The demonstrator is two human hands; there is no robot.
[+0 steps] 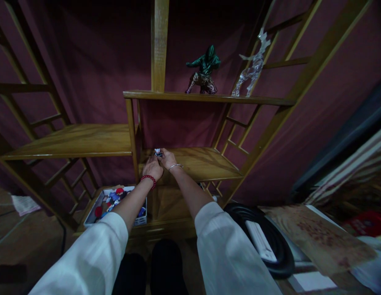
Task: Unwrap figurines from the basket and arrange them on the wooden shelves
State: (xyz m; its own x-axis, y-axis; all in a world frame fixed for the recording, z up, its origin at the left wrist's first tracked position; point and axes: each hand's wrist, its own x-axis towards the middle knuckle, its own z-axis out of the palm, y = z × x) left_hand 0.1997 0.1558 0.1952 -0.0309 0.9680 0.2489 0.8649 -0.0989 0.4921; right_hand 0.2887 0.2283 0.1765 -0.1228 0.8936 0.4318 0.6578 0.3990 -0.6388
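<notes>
A small white and dark figurine [158, 152] is at the left end of the middle wooden shelf [205, 162]. My right hand [167, 158], with a silver bracelet at its wrist, has its fingers closed on the figurine from the right. Close beside it on the left is my left hand [152, 168], wearing a red bead bracelet. Its fingertips reach up to the figurine, but whether they grip it cannot be made out. Below my left forearm, a white basket [92, 214] holds several red, blue and white small toys.
On the upper shelf [178, 96] stand a green crouching figure [205, 67] and a clear deer figurine [253, 69]. A lower shelf board [76, 139] extends left. At the right are a black coiled hose [282, 262], a white box [311, 282] and a patterned brown sheet [319, 229].
</notes>
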